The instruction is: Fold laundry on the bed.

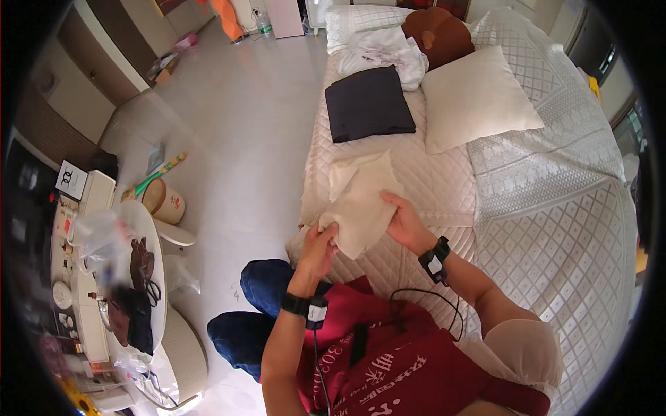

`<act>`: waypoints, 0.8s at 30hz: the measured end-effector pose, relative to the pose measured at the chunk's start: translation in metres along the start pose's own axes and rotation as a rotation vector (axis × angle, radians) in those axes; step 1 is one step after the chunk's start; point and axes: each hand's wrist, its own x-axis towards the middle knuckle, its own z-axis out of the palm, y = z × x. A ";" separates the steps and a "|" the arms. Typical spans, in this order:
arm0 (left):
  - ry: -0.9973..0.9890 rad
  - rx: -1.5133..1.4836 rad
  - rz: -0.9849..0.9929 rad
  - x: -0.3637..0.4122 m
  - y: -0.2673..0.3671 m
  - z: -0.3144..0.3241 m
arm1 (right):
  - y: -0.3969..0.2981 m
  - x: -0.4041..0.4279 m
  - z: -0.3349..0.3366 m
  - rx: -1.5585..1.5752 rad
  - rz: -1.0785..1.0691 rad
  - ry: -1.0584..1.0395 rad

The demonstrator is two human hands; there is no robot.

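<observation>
A cream cloth (359,208) hangs between my two hands, partly folded, above the pale quilted seat cover (437,182). At its lower left edge my left hand (318,250) pinches the fabric between thumb and fingers. My right hand (408,221) has the right edge, the thumb on top and most fingers hidden from view. Beyond the cloth lies a neatly folded dark cloth (369,106). A cream square cushion (476,104) rests to the right of it. Behind the dark cloth is a rumpled white printed fabric (382,54).
A brown flower-shaped cushion (437,39) sits at the far end. Patterned covering (551,234) drapes the sofa's right side. On the left, a white vanity table (158,281) carries dark items and plastic bags. A bin (165,202) stands on the floor. Thin cables run from both wrist straps.
</observation>
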 end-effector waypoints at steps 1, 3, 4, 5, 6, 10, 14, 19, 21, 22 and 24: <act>0.007 0.020 0.009 0.011 0.002 0.003 | -0.004 0.003 -0.002 0.007 -0.012 -0.086; 0.020 0.048 0.142 0.036 0.008 0.011 | -0.014 0.009 -0.004 0.084 0.027 -0.028; 0.072 0.072 0.111 0.051 0.015 0.013 | -0.017 0.013 -0.004 0.080 0.024 -0.056; 0.071 0.190 0.199 0.068 0.023 0.015 | -0.020 0.018 -0.005 0.106 -0.063 -0.065; 0.080 0.297 0.245 0.084 0.030 0.016 | -0.022 0.023 -0.007 0.136 -0.158 -0.136; 0.168 0.795 0.453 0.150 0.049 0.012 | -0.019 0.051 -0.031 0.141 -0.273 0.003; 0.298 1.026 0.500 0.177 0.023 -0.002 | -0.012 0.067 -0.069 -0.123 -0.283 0.135; 0.204 0.913 0.518 0.178 0.002 -0.021 | -0.021 0.067 -0.093 -0.303 -0.239 0.148; 0.184 0.877 0.521 0.176 0.001 -0.023 | -0.027 0.067 -0.096 -0.394 -0.281 0.127; 0.161 0.842 0.517 0.175 0.001 -0.024 | -0.030 0.068 -0.098 -0.412 -0.264 0.169; 0.267 0.963 0.620 0.173 0.000 -0.023 | -0.036 0.072 -0.102 -0.711 -0.361 0.282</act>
